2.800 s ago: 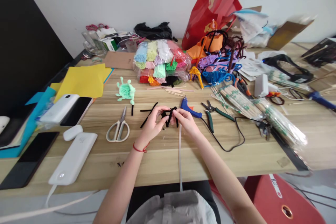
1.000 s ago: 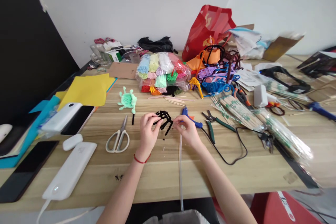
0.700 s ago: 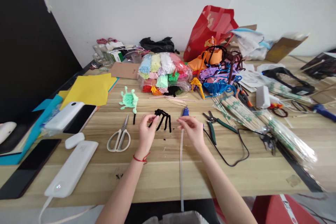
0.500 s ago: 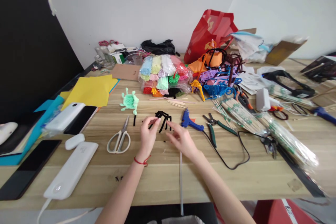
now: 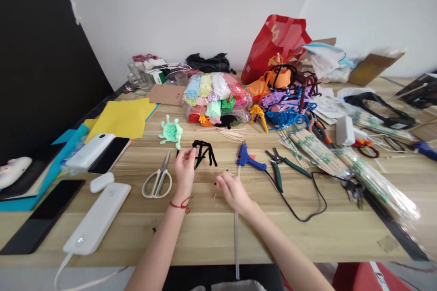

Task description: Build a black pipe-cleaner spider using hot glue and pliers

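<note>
My left hand (image 5: 185, 169) pinches a black pipe-cleaner figure (image 5: 204, 152) with several bent legs, holding it just above the wooden table (image 5: 218, 232). My right hand (image 5: 232, 189) rests lower on the table, apart from the figure, with its fingers curled together at a tiny dark scrap; what they hold is too small to make out. A clear glue stick (image 5: 236, 241) lies under that wrist. White-handled scissors (image 5: 157, 180) lie left of my left hand. A blue glue gun (image 5: 247, 159) lies to the right of the figure.
A mint pipe-cleaner figure (image 5: 171, 130) and a bag of coloured pipe cleaners (image 5: 215, 98) sit behind. Pliers (image 5: 278, 164), a black cord (image 5: 309, 200) and packs of bamboo sticks (image 5: 316, 146) lie right. Power banks (image 5: 97, 218), phones (image 5: 109, 154) and yellow paper (image 5: 119, 117) lie left.
My right hand let go of the black figure and dropped to the table toward me. My left hand kept the figure and carried it slightly left.
</note>
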The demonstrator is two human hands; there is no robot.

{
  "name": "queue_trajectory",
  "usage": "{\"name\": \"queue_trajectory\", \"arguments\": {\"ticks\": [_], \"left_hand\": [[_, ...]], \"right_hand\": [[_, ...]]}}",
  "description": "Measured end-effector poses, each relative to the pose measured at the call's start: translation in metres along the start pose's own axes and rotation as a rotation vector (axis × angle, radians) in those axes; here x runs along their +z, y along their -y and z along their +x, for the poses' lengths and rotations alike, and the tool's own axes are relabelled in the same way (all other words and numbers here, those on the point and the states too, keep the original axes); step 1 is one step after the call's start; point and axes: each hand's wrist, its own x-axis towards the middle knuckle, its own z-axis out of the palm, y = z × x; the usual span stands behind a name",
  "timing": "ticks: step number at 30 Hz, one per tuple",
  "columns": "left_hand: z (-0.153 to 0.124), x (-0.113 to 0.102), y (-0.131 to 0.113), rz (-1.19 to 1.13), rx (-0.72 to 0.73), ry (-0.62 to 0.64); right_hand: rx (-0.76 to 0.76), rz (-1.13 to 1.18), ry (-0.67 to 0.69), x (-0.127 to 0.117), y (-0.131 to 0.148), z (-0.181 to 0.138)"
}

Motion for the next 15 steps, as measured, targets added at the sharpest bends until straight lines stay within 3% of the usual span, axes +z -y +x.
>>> {"name": "queue_trajectory", "arguments": {"ticks": [4,8,12,15], "left_hand": [[0.000,0.000,-0.001,0.054,0.032,0.036],[-0.005,0.004,-0.007,0.127,0.159,0.151],[-0.011,0.005,-0.014,0.287,0.384,0.314],[-0.015,0.004,-0.018,0.388,0.528,0.386]], "right_hand": [[0.098,0.079,-0.177,-0.012,-0.006,0.000],[0.090,0.082,-0.284,-0.027,-0.011,0.009],[0.072,0.089,-0.252,-0.038,-0.012,0.017],[0.152,0.158,-0.205,-0.039,-0.015,0.020]]}}
